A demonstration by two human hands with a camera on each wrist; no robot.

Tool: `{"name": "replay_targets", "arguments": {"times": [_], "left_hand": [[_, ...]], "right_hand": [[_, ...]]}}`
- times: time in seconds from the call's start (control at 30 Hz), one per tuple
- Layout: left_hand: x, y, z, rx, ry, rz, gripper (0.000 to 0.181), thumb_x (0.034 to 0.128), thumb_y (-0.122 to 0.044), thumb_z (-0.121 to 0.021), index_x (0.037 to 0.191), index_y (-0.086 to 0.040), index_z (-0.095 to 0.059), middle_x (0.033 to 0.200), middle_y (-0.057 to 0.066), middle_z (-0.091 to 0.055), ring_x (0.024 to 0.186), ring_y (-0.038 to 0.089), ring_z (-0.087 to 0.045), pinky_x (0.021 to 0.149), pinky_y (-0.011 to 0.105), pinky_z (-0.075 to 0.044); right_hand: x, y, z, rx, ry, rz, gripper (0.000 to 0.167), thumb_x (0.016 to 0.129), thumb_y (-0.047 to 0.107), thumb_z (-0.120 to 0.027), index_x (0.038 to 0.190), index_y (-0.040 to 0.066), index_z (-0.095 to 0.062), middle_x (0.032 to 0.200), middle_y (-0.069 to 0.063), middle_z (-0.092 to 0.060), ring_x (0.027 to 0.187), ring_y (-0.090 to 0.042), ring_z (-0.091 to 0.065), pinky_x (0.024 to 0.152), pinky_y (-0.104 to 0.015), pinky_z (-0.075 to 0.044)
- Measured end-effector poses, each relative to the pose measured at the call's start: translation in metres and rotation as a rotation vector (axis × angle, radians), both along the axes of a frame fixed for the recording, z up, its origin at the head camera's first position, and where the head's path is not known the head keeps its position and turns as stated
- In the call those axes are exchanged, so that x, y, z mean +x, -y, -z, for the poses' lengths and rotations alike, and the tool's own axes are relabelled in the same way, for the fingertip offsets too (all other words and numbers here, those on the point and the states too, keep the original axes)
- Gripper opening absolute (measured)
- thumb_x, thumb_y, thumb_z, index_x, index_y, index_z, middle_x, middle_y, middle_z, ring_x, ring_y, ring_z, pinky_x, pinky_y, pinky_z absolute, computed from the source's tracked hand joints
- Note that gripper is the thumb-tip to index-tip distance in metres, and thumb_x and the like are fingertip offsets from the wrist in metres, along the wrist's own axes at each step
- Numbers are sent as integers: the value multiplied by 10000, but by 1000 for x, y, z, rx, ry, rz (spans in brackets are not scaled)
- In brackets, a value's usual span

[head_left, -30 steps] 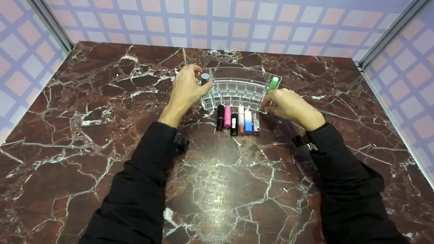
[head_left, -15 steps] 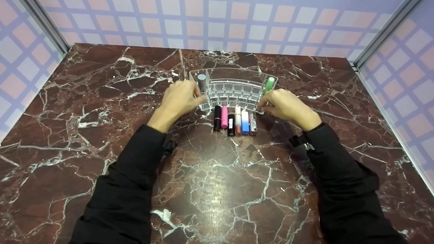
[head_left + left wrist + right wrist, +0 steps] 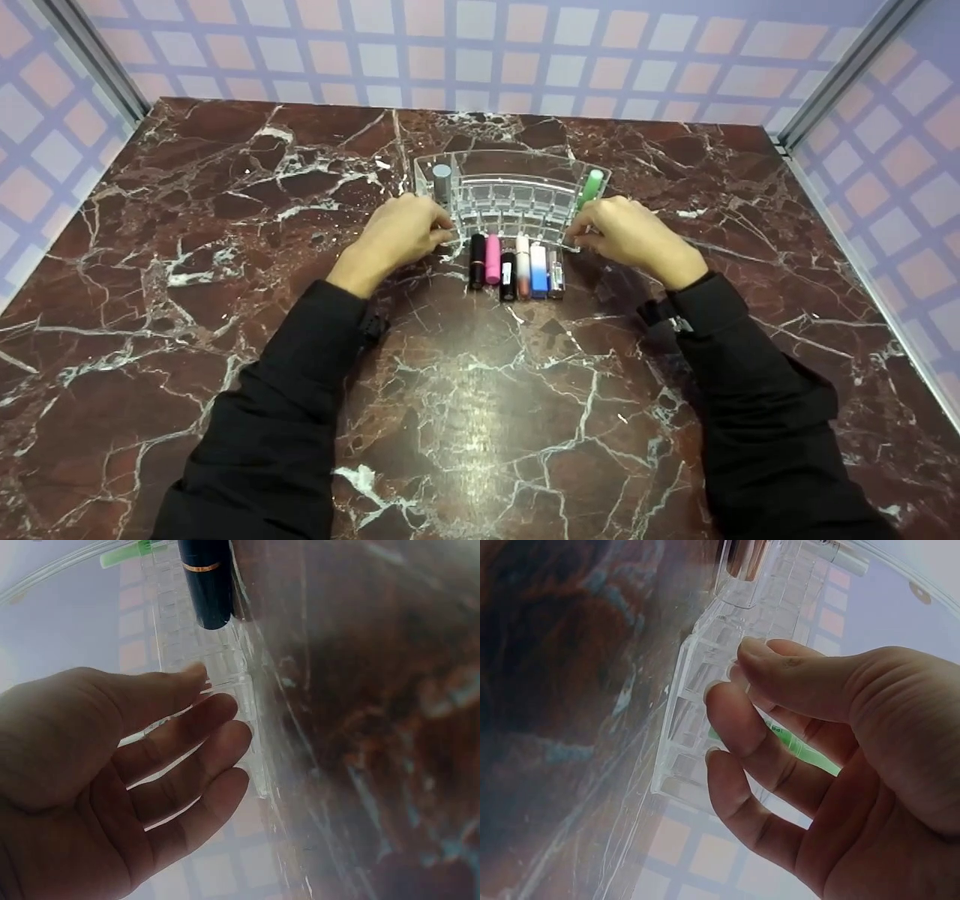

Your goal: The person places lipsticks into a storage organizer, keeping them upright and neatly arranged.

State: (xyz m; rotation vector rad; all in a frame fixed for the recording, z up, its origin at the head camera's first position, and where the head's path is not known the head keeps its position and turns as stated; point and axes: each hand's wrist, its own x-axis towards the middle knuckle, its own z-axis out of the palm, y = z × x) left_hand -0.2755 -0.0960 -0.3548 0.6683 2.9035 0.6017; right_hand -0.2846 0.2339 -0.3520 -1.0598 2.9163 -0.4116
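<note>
A clear, curved, tiered plastic organizer (image 3: 517, 196) stands on the table. My left hand (image 3: 397, 234) is at its front left corner, where thumb and index finger (image 3: 214, 716) pinch the plastic edge. At the front right corner, the thumb and index finger of my right hand (image 3: 631, 236) pinch the side wall; the fingertips partly hide the contact. A grey-capped tube (image 3: 442, 182) is upright in the left end compartment, and a green tube (image 3: 591, 187) leans in the right one. Several lipsticks (image 3: 493, 259), among them black, pink, white and blue ones, lie in a row before the organizer.
The dark red marble-patterned table (image 3: 472, 420) extends around the organizer on all sides. Checkered panels (image 3: 525, 60) border its back and both sides, with metal posts (image 3: 847, 71) at the corners.
My left hand has come from the organizer's back left, by the grey-capped tube, to its front left corner. The right hand stays at the front right corner. The whole head view has shifted slightly.
</note>
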Motion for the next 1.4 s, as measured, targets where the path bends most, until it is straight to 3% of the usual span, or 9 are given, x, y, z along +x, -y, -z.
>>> {"name": "replay_targets", "arguments": {"times": [0.43, 0.63, 0.73, 0.9, 1.07, 1.4], "left_hand": [[-2, -1, 0, 1, 31, -24, 177, 977, -183, -689, 1117, -100, -760, 1116, 124, -734, 933, 280, -692, 929, 470, -522], [-1, -1, 0, 12, 30, -27, 169, 979, -183, -687, 1107, -102, -761, 1104, 117, -738, 925, 273, -692, 925, 459, -524], [0, -1, 0, 13, 33, -29, 172, 980, -186, -685, 1110, -102, -759, 1101, 116, -737, 919, 269, -690, 918, 456, -527], [-2, -1, 2, 12, 18, -27, 170, 978, -193, -689, 1100, -102, -767, 1100, 109, -741, 937, 281, -688, 912, 460, -521], [-3, -2, 2, 20, 28, -27, 173, 977, -181, -688, 1107, -94, -762, 1118, 115, -736, 965, 287, -682, 928, 464, -514], [0, -1, 3, 9, 58, -32, 177, 1000, -182, -653, 1127, -93, -739, 1120, 111, -725, 967, 280, -671, 943, 468, -512]], "right_hand": [[6, 1, -7, 56, -16, -19, 224, 898, 49, -753, 1121, 69, -756, 1101, -104, -709, 978, -317, -679, 879, -508, -537], [10, 1, -11, -22, -68, -184, 254, 891, 22, -756, 1143, 41, -738, 1103, -95, -697, 950, -291, -689, 860, -459, -561], [9, 4, -9, -30, -50, -273, 280, 880, 3, -756, 1155, 48, -731, 1113, -93, -691, 899, -274, -687, 831, -439, -572], [5, 6, -4, -11, -1, -347, 320, 873, -21, -745, 1184, 50, -717, 1182, -109, -685, 910, -280, -689, 856, -452, -567], [4, 5, -1, -2, 14, -369, 339, 861, -42, -747, 1187, 45, -716, 1189, -129, -683, 910, -298, -683, 856, -464, -567], [3, 2, 1, 43, 36, -324, 352, 833, -52, -770, 1163, 66, -737, 1140, -116, -673, 878, -295, -674, 852, -481, -562]]}}
